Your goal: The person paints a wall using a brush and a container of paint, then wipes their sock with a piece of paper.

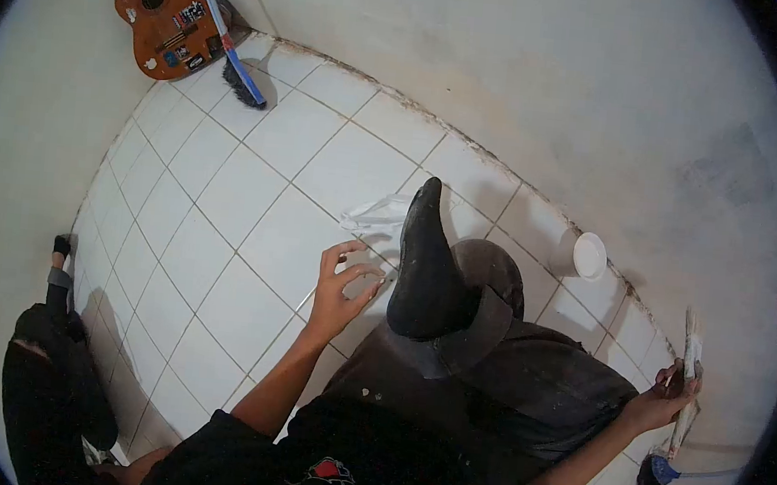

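My left hand point(344, 289) hovers over the white tiles beside my foot, its fingers curved and apart with nothing between them. A thin white stick point(306, 300) shows just behind that wrist. A crumpled clear plastic bag point(377, 216) lies beyond the fingertips, partly hidden by my black-covered foot point(427, 274). Far to the right, beside my knee, my right hand point(666, 398) is closed around a long, pale, stained stick point(692, 348) close to the wall. The stick's lower part shows again below the hand.
A white cup point(590, 257) stands by the wall. Below my right hand is a blue-handled brush point(661, 471). In the far corner, a guitar point(169, 20) and a blue broom point(245, 82) lean. Another person point(44, 379) sits on the left along the wall.
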Demonstrator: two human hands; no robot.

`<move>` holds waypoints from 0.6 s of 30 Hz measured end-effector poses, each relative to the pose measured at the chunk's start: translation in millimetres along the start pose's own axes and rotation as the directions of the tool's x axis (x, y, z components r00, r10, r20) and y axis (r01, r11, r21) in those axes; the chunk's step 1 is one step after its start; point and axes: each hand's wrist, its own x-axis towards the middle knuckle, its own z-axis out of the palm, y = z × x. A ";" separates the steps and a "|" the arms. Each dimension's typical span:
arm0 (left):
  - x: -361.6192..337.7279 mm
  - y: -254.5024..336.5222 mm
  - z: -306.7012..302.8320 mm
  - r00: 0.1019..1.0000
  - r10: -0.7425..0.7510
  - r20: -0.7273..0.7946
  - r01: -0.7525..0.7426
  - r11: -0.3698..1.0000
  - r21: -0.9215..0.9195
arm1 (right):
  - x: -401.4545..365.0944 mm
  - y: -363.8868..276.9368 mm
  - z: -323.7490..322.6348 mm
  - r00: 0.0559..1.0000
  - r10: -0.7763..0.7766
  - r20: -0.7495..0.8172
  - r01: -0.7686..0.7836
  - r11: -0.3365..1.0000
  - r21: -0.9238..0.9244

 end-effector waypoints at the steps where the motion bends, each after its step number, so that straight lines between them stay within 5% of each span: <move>1: 1.2 1.6 1.5 1.000 -0.007 0.017 0.008 1.000 -0.030 | -2.3 -2.1 2.8 1.000 -0.004 -0.010 0.004 1.000 -0.017; 18: 11.0 6.6 7.7 0.996 0.058 0.065 -0.057 0.998 -0.017 | -5.1 -4.6 6.6 0.999 -0.011 -0.042 0.012 1.000 0.021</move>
